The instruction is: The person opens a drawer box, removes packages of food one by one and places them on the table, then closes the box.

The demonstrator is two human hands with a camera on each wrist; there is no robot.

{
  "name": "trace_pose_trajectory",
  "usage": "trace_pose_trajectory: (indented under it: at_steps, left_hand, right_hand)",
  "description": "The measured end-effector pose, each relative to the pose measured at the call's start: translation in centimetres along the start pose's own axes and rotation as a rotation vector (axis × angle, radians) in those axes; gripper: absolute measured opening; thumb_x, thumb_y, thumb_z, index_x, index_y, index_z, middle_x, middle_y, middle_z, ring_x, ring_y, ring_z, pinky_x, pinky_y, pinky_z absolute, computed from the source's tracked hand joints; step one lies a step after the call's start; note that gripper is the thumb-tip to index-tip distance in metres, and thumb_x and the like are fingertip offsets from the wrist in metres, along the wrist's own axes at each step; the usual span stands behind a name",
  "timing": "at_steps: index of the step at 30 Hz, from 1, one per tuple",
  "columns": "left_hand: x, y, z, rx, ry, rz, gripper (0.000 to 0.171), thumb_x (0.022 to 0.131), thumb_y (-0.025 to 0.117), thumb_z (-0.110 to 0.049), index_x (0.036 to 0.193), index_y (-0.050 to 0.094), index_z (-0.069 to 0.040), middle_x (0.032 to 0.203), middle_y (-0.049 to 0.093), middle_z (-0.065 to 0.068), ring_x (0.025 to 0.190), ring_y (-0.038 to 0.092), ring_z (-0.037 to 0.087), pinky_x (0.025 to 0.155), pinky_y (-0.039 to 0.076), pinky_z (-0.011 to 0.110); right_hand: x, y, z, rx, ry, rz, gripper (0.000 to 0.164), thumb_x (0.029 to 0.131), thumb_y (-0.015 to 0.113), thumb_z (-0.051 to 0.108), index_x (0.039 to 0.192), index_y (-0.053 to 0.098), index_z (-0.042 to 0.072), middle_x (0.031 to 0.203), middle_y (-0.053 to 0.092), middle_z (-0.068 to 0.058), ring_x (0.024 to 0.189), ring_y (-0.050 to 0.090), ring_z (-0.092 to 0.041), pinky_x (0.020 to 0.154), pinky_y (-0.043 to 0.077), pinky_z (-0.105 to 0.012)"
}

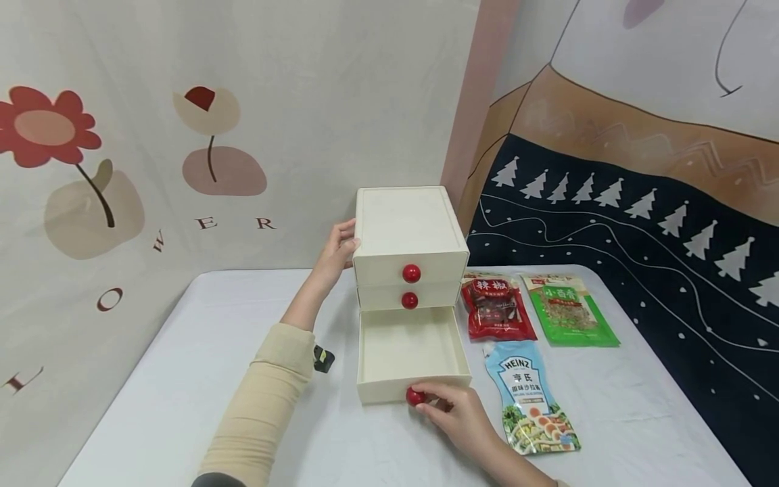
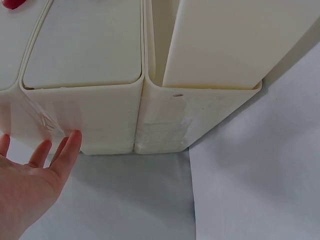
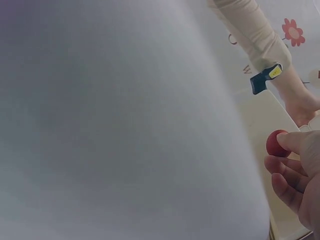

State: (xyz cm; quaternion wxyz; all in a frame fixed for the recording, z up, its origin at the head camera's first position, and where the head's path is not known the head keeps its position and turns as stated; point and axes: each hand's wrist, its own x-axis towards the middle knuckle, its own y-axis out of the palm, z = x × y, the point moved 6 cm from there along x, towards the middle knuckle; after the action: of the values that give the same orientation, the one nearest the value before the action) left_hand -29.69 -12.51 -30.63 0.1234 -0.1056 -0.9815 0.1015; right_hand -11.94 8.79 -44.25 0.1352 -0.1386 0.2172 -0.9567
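Observation:
A cream drawer cabinet (image 1: 410, 220) with round red knobs stands at the middle of the table. Its bottom drawer (image 1: 406, 345) is pulled out, and nothing lies inside. My right hand (image 1: 459, 416) pinches that drawer's red knob (image 1: 415, 396) between thumb and fingers; the right wrist view shows the same red knob (image 3: 278, 143) in the grip. At the cabinet's left side, my left hand (image 1: 337, 251) rests with fairly straight fingers against the wall. In the left wrist view, the left hand's fingertips (image 2: 74, 137) reach the cabinet's side panel (image 2: 107, 117).
Right of the cabinet lie a red packet of dried chilies (image 1: 498, 308), a green spice packet (image 1: 571, 311) and a blue Heinz pouch (image 1: 532, 399). A small black device (image 1: 324, 358) shows by the left forearm. A printed curtain (image 1: 292, 122) hangs behind the white table (image 1: 164, 392).

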Motion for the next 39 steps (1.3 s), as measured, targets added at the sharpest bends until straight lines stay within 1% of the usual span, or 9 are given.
trace_pose_trajectory:
  at_steps: [7,12,17,27,39]
  left_hand:
    - [0.1,0.0,-0.1,0.003,-0.004,0.003,0.057,0.089,0.041,-0.029,0.14,0.023,-0.012,0.135,0.03,0.016,0.119,0.038,0.033,0.088,0.04,0.047]
    - [0.1,0.0,-0.2,-0.006,-0.003,0.004,0.057,0.089,0.041,-0.029,0.14,0.023,-0.012,0.134,0.03,0.017,0.119,0.038,0.033,0.088,0.04,0.047]
    - [0.1,0.0,-0.2,-0.006,-0.002,0.005,0.056,0.089,0.041,-0.029,0.14,0.023,-0.012,0.134,0.03,0.017,0.118,0.038,0.033,0.088,0.04,0.047]
    - [0.1,0.0,-0.1,-0.006,-0.001,0.011,0.054,0.091,0.041,-0.028,0.14,0.023,-0.012,0.134,0.03,0.016,0.119,0.037,0.033,0.087,0.04,0.049]
    - [0.1,0.0,0.1,-0.007,-0.008,0.004,0.055,0.09,0.041,-0.029,0.14,0.024,-0.013,0.134,0.031,0.016,0.119,0.037,0.033,0.086,0.039,0.05]
  right_hand:
    - [0.7,-0.2,0.4,-0.019,-0.017,-0.018,0.029,0.077,0.069,0.02,0.105,0.067,0.023,0.091,0.065,0.011,0.061,0.056,-0.005,0.054,0.049,-0.023]
    - [1.0,-0.2,0.4,-0.008,-0.015,-0.028,0.028,0.077,0.069,0.02,0.104,0.068,0.021,0.09,0.066,0.009,0.059,0.055,-0.005,0.052,0.048,-0.022]
    - [1.4,-0.2,0.2,-0.003,-0.013,-0.037,0.028,0.076,0.07,0.015,0.105,0.068,0.019,0.088,0.067,0.007,0.057,0.055,-0.006,0.05,0.047,-0.022]
    - [1.8,-0.3,0.2,-0.031,-0.045,-0.061,0.031,0.075,0.07,0.011,0.105,0.068,0.019,0.088,0.066,0.007,0.057,0.055,-0.004,0.051,0.048,-0.022]
    - [2.4,-0.2,-0.3,-0.028,-0.006,-0.056,0.031,0.076,0.07,0.013,0.106,0.067,0.021,0.091,0.066,0.008,0.057,0.056,-0.006,0.05,0.048,-0.023]
